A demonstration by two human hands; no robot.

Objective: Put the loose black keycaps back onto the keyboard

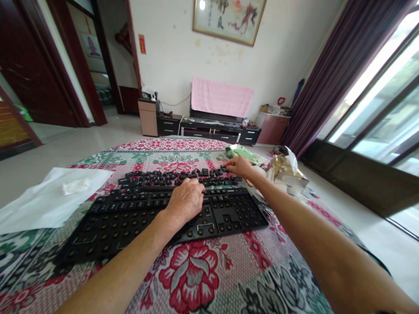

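A black computer keyboard [225,214] lies across the table in front of me, with many of its key positions bare and keycaps in its upper rows. Loose black keycaps [157,178] are heaped along its far edge. My left hand [187,198] is over the keyboard's top middle, fingers curled down and closed; what they hold, if anything, is hidden. Farther out to the right, my right hand [240,166] reaches the right end of the heap. Its thumb and fingertips pinch a black keycap [223,168].
A flowered tablecloth [193,279] covers the table. On the left lies a white sheet [39,200] with a crumpled tissue [76,186]. At the right are a green packet [242,152] and a gold and white bag [284,168]. Beyond stands a low TV cabinet [209,131].
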